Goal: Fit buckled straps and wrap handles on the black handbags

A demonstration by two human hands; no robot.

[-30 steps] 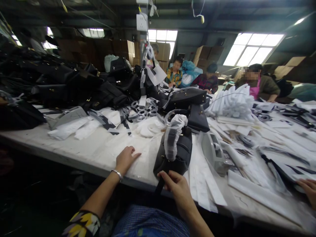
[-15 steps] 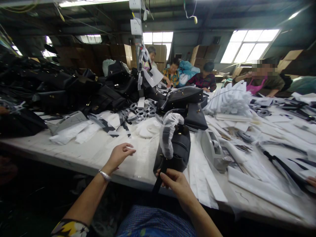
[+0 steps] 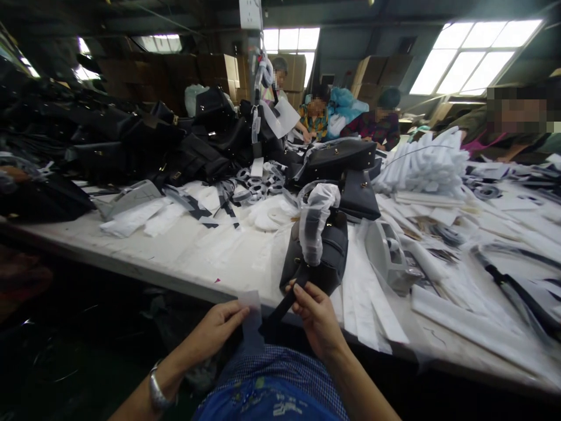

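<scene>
A black handbag [image 3: 322, 257] lies near the front edge of the white table [image 3: 205, 251], its handle wrapped in clear plastic film [image 3: 315, 219]. My right hand [image 3: 318, 316] pinches the bag's black strap [image 3: 280, 309] where it hangs over the table edge. My left hand [image 3: 217, 330] is below the edge, fingers closed on a small translucent piece of film or paper [image 3: 252, 318] held beside the strap.
Black bags [image 3: 131, 146] are piled at the back left. Tape rolls [image 3: 258, 190], white paper strips [image 3: 421, 169] and a grey tape dispenser [image 3: 390, 257] cover the table's middle and right. Other people [image 3: 315, 117] sit at the far side.
My left hand left the tabletop, came down toward my lap and now holds a small translucent piece next to the strap. My right hand stays on the strap.
</scene>
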